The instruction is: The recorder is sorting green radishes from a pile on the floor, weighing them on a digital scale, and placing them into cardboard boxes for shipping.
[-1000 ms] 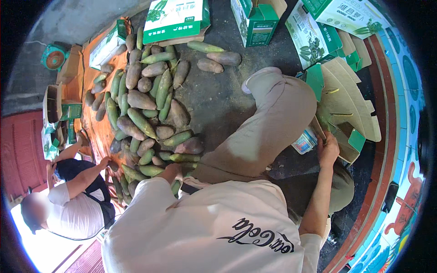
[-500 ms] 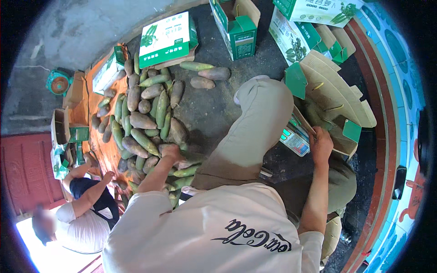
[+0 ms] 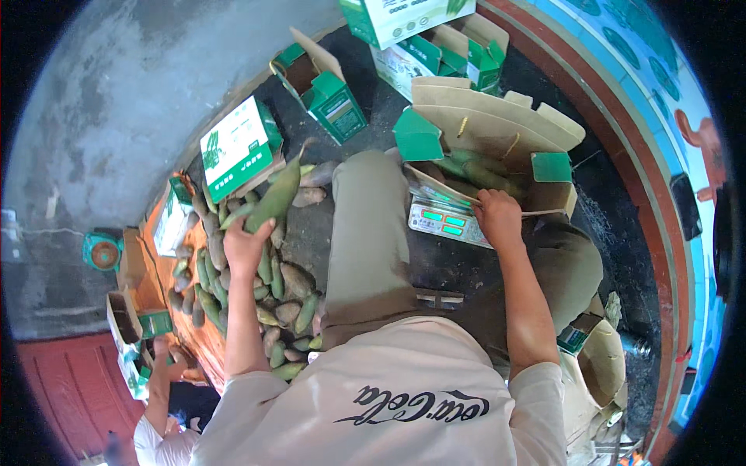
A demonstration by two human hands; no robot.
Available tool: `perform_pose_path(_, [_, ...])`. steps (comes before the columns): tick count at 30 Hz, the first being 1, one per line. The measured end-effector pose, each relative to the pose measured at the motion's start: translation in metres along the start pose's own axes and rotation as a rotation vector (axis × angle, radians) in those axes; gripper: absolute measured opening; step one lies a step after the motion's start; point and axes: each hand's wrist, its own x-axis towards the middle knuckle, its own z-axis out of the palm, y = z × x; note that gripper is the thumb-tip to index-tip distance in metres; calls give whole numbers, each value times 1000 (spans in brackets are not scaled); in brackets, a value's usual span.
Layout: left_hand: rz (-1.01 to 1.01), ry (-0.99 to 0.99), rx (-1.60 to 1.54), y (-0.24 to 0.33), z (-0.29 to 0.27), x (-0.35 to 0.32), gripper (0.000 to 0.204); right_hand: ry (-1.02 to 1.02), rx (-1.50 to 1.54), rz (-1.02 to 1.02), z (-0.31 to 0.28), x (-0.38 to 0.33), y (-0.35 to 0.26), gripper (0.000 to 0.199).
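Observation:
My left hand (image 3: 246, 250) is wrapped round the thick end of a green radish (image 3: 277, 200), whose thin root points up and away. Below and around it lies a pile of radishes (image 3: 296, 278), some green and some coated in brown soil. On the right, my right hand (image 3: 500, 219) grips the near flap of an open cardboard box (image 3: 486, 116). Several green radishes (image 3: 483, 169) lie inside that box. A scale (image 3: 447, 222) with lit green displays shows at the box's near side, partly covered by it.
Beyond stand a closed white-and-green box (image 3: 233, 147), an open green box (image 3: 336, 105) and stacked boxes (image 3: 416, 54). My bent knee (image 3: 369, 225) is between pile and scale. A co-worker's arm (image 3: 159, 380) reaches toward boxes at lower left. A brown ledge (image 3: 622, 147) curves along the right.
My left hand has lifted a green radish from the pile and raised it up and away. My right hand stays on the box flap. The view has swung to the right.

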Motion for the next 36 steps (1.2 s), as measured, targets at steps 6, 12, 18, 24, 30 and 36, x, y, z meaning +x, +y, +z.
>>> perform_pose_path(6, [453,-14,-277,143,-23,33,48,-23,-7,12,1,0,-2,15])
perform_pose_path(12, [796,-307,-324,243,10,38,49,-44,-8,12,2,-1,0,18])
perform_pose_path(18, [774,-195,-499,252,32,35,43,-35,-6,-2,4,-1,2,19])
perform_pose_path(24, [592,-47,-466,160,28,38,40,-42,13,43,9,-2,2,22])
perform_pose_path(30, [403,-211,40,-22,91,1,38,-32,-6,41,12,-2,2,17])
perform_pose_path(36, [176,-923,466,-295,209,-109,56,-17,75,34,5,3,-5,17])
